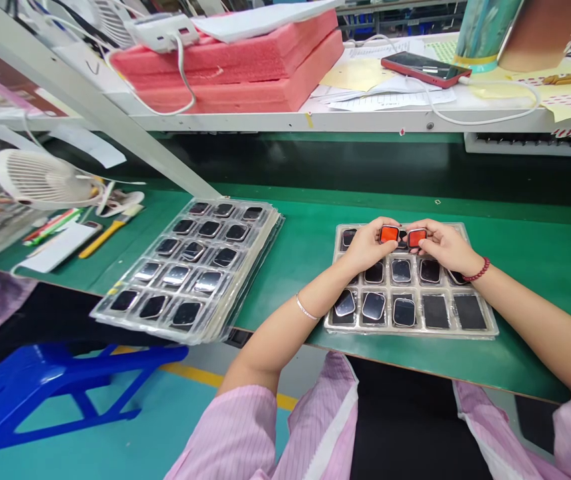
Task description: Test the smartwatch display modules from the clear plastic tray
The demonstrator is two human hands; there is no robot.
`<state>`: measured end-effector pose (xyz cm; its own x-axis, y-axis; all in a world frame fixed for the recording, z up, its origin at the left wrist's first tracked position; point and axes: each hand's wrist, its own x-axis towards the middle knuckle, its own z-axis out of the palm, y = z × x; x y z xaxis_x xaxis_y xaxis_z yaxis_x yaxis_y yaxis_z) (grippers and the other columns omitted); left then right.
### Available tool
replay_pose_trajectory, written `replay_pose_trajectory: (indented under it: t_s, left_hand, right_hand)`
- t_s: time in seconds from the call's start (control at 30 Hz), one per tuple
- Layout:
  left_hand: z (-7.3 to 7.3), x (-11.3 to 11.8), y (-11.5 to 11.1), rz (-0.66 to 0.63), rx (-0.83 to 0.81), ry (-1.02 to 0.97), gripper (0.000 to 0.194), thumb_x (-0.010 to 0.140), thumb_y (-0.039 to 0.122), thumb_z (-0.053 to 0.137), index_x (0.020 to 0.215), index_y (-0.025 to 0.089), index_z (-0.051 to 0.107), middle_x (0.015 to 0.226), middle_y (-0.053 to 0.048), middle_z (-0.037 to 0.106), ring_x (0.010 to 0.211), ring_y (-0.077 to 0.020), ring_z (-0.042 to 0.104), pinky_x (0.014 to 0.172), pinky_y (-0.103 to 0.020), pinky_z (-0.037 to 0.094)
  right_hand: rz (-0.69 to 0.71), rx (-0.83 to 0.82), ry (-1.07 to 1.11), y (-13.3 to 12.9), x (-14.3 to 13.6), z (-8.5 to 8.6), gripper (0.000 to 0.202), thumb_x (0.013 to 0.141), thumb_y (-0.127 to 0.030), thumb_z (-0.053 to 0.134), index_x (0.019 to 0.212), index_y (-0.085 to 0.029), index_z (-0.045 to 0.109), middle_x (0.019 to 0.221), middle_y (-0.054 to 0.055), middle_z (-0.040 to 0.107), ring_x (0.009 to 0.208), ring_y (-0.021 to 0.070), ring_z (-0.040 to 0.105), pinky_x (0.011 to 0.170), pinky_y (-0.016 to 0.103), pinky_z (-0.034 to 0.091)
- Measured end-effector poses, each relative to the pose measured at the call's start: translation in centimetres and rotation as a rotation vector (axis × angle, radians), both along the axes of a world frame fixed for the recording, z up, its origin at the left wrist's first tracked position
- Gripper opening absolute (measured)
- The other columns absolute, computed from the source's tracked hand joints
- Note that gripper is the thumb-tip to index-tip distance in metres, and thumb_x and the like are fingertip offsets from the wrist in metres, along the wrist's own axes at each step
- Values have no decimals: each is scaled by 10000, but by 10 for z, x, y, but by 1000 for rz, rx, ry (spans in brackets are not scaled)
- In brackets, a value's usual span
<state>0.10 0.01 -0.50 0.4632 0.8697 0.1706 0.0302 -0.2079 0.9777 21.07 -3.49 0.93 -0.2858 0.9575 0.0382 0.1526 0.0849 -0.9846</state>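
Left hand (365, 248) is pinching an orange-faced square part (389, 233) in its fingertips, and right hand (443, 247) grips a matching one (417, 237) just beside it — both held low over the far row of the clear blister tray (485, 327). Nearer pockets below the hands hold dark glossy squares. Off to the left hand's side sits a stack of filled trays (190, 267) — well apart on the green mat (305, 253).
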Motion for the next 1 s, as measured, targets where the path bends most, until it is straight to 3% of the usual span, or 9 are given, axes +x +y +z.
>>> replay_pose_trajectory:
  t_s: [0.2, 0.47, 0.7, 0.83, 1.0]
  left_hand:
    - [1, 0, 0, -9, -21, -26, 267, 748, 199, 688, 997, 147, 605, 925, -41, 670, 838, -154, 646, 778, -285, 507]
    - [11, 0, -5, -2, -86, -4, 199, 817, 310, 681, 908, 145, 616, 792, -22, 671, 691, -116, 614, 603, -219, 470]
    - [13, -1, -5, -12, -141, -53, 351, 849, 496, 664, 862, 147, 623, 729, -16, 641, 640, -102, 590, 569, -210, 493]
    - [14, -2, -5, 3, -156, -64, 383, 862, 526, 639, 891, 143, 637, 785, -34, 671, 622, -102, 595, 580, -226, 504]
    - [14, -1, -4, 5, -156, -49, 340, 888, 471, 619, 969, 142, 650, 846, -46, 699, 592, -101, 609, 599, -243, 513]
  right_hand:
    - [5, -9, -2, 1, 1, -1, 320, 777, -229, 625, 1094, -211, 660, 923, 47, 724, 746, 191, 724, 658, 313, 603]
    - [1, -21, 11, 1, 3, -2, 237, 848, -365, 658, 1029, -217, 702, 954, 56, 742, 706, 190, 716, 653, 335, 607]
    - [9, -14, 32, -2, 2, 2, 312, 844, -514, 700, 924, -213, 718, 896, 64, 739, 745, 199, 698, 641, 327, 622]
    - [7, -7, 18, -2, 1, 3, 313, 823, -504, 736, 909, -204, 711, 804, 49, 718, 640, 158, 652, 596, 296, 603]
    - [5, 3, 6, -3, 0, 5, 270, 801, -441, 760, 901, -200, 692, 775, 48, 715, 654, 169, 657, 587, 299, 600]
